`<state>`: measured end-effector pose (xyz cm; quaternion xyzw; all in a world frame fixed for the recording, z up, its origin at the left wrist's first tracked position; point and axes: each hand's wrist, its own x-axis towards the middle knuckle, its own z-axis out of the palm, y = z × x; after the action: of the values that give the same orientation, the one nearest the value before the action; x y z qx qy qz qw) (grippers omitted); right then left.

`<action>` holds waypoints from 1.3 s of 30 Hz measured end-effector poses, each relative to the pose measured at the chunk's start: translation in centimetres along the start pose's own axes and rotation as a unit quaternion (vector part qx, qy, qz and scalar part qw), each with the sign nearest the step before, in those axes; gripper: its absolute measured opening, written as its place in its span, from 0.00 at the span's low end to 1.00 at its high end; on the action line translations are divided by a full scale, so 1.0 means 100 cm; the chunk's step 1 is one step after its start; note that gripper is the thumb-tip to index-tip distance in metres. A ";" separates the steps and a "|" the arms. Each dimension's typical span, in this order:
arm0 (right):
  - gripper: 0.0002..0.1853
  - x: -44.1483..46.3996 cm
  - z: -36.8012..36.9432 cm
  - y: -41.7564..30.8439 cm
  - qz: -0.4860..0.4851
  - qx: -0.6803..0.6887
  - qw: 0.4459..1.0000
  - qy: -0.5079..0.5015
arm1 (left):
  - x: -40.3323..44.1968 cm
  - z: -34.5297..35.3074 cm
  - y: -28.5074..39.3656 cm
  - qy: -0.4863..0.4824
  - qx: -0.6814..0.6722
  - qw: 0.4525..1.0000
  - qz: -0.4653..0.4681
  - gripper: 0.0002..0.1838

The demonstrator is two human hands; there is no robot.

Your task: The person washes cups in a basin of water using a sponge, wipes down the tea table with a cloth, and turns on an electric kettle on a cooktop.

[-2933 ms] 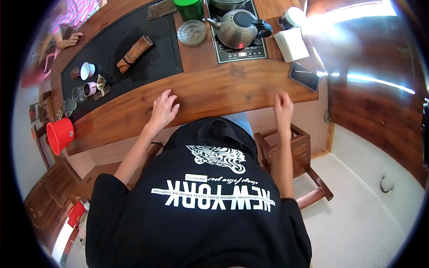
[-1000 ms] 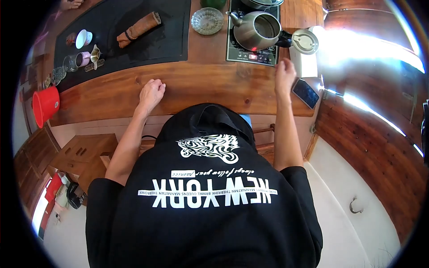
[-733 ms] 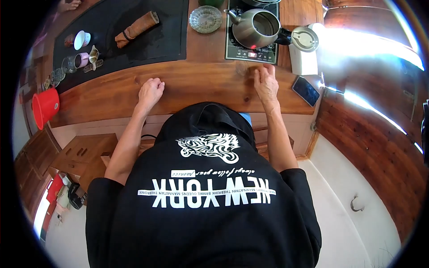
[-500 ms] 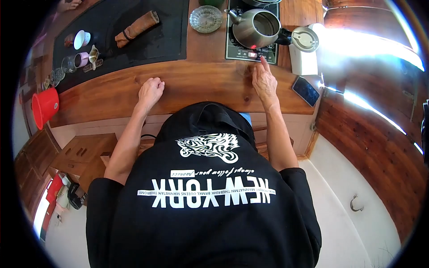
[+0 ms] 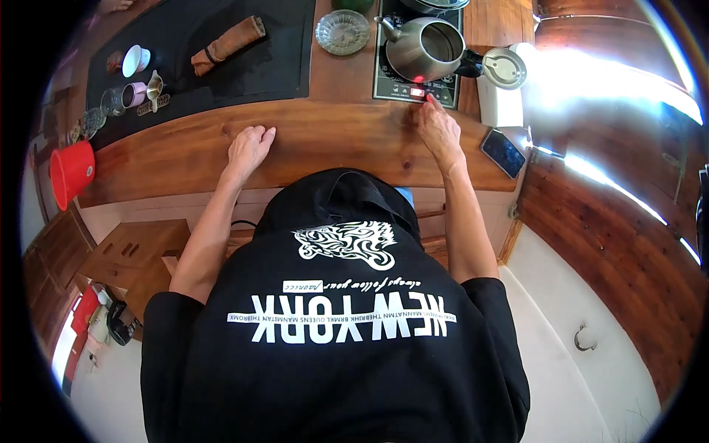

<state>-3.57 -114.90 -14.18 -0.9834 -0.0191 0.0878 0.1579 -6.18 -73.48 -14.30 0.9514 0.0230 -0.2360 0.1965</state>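
My right hand (image 5: 441, 134) reaches to the front edge of a black induction cooktop (image 5: 391, 88). Its index finger is stretched out at the lit control panel, with the other fingers curled; whether the fingertip touches the panel I cannot tell. On the cooktop sits a steel kettle (image 5: 418, 57) with its top uncovered and a red light glowing at its base. My left hand (image 5: 249, 150) rests on the wooden table (image 5: 332, 136) as a loose fist, with nothing visible in it.
A round lid (image 5: 504, 68) lies on a white box (image 5: 501, 103) beside the kettle handle. A phone (image 5: 504, 153) is at the right edge. Left are a glass ashtray (image 5: 343, 33), a rolled brown cloth (image 5: 228, 46) on a black mat (image 5: 273, 81), a white cup (image 5: 136, 60) and a red bucket (image 5: 72, 174).
My right index finger has shifted slightly left and is more bent at the cooktop's panel. My left hand stays on the table, its fingers slightly shifted.
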 end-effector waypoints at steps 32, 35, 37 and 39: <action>0.08 -0.033 0.003 -0.001 0.013 0.035 0.997 0.072 | 0.003 0.004 -0.006 -0.016 0.030 0.999 -0.008 0.19; 0.08 -0.035 0.002 -0.003 0.022 0.042 0.996 0.071 | 0.003 0.003 -0.006 -0.016 0.031 0.999 -0.002 0.19; 0.08 -0.037 0.003 -0.004 0.029 0.044 0.996 0.068 | 0.003 0.003 -0.006 -0.018 0.027 0.999 0.000 0.19; 0.07 -0.041 0.006 -0.003 0.038 0.043 0.996 0.069 | 0.003 0.004 -0.008 -0.018 0.030 0.999 0.002 0.19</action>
<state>-7.71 -114.72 -13.95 -0.9794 0.0326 0.0266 0.1974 -6.19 -72.95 -15.03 0.9526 0.0102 -0.2528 0.1688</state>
